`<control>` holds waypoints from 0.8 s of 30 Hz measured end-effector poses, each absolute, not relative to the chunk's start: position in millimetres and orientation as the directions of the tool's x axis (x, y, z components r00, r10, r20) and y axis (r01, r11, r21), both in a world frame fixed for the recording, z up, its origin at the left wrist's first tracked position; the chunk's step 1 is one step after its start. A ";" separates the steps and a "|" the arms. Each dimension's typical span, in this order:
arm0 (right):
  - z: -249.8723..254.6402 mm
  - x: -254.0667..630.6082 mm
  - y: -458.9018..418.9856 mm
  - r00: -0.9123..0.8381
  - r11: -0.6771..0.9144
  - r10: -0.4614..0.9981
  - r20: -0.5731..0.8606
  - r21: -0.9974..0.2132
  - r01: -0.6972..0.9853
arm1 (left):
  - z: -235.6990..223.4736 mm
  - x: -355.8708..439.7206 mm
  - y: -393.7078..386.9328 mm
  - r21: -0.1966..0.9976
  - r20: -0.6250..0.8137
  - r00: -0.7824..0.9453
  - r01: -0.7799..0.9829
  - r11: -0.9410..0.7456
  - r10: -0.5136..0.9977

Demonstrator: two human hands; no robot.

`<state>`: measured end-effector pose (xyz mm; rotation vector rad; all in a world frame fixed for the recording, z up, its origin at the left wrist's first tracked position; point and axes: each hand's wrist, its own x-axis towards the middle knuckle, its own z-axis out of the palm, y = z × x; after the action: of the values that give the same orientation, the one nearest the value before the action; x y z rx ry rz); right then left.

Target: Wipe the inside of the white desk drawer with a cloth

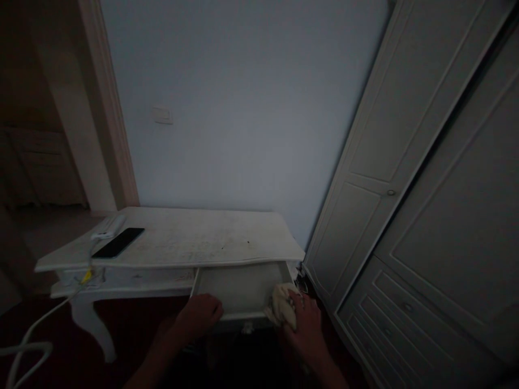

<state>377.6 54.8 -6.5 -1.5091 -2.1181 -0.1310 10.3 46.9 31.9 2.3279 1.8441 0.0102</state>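
Nearest you, your right hand is clamped on a crumpled cloth at the front right corner of the open drawer, its front edge running between your hands. The drawer juts from the table's right half; a narrow gap separates the table's right edge from the wardrobe. A phone lies by the table's front left corner, and the worn white top meets a blue wall. Your left hand curls palm-down at the drawer's left side, though I cannot tell whether it grips the rim
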 end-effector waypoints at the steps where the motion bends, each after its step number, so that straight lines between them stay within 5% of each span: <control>1: -1.6 360.5 52.3 -0.282 0.406 0.860 0.426 -0.235 0.883 | 32.4 10.6 46.8 0.140 -0.101 0.234 0.966 -0.219 0.967; 5: 26.1 277.2 50.8 -0.490 0.550 0.835 0.249 -0.359 0.754 | 32.7 10.1 48.4 0.144 -0.105 0.223 0.968 -0.207 0.969; 11: 48.9 208.4 76.6 -0.580 0.518 0.814 0.034 -0.494 0.698 | 29.1 5.9 52.5 0.155 -0.135 0.215 0.969 -0.194 0.967; 18: 55.1 301.6 101.6 -0.554 0.451 0.832 -0.036 -0.538 0.713 | 29.5 8.4 50.4 0.127 -0.108 0.233 0.967 -0.219 0.967; 24: 64.2 351.1 123.2 -0.570 0.466 0.810 -0.139 -0.438 0.769 | 34.4 13.4 49.1 0.141 -0.092 0.207 0.971 -0.194 0.974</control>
<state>351.1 123.2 64.2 -1.4104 -2.6131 0.7094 13.4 49.1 34.4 2.3053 1.8786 0.0265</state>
